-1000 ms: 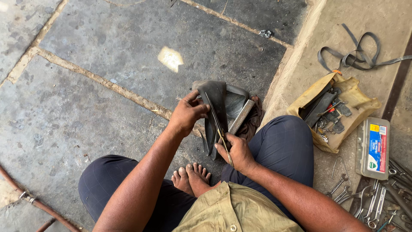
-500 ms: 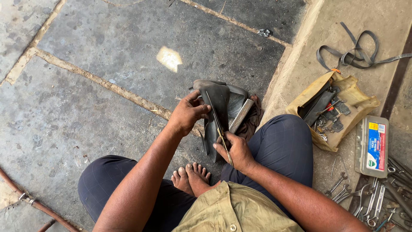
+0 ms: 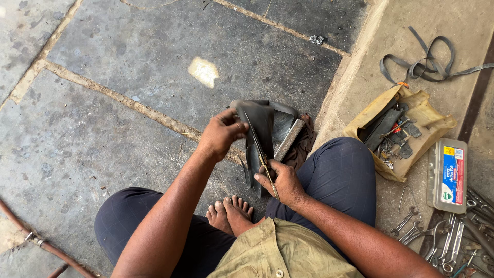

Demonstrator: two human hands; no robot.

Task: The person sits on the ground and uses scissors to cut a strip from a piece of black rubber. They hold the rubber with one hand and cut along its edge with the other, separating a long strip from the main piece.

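Stone slabs [image 3: 128,67] fill the left, with a rusty pipe [image 3: 46,247] at the lower corner. The left hand [image 3: 220,135] pinches the upper edge of a black rubber tube [image 3: 260,128], which lies folded on the floor ahead of the bare feet [image 3: 230,213]. The right hand [image 3: 282,181] grips a thin blade [image 3: 259,152] laid along the rubber (a flat metal bar [image 3: 288,140] rests just beside it). Further right, an open tan bag [image 3: 411,128] holds dark tools and keys. Beside it lies a clear flat box [image 3: 448,175] with a blue and red label, then loose spanners [image 3: 437,242]. Black straps [image 3: 427,64] lie above.
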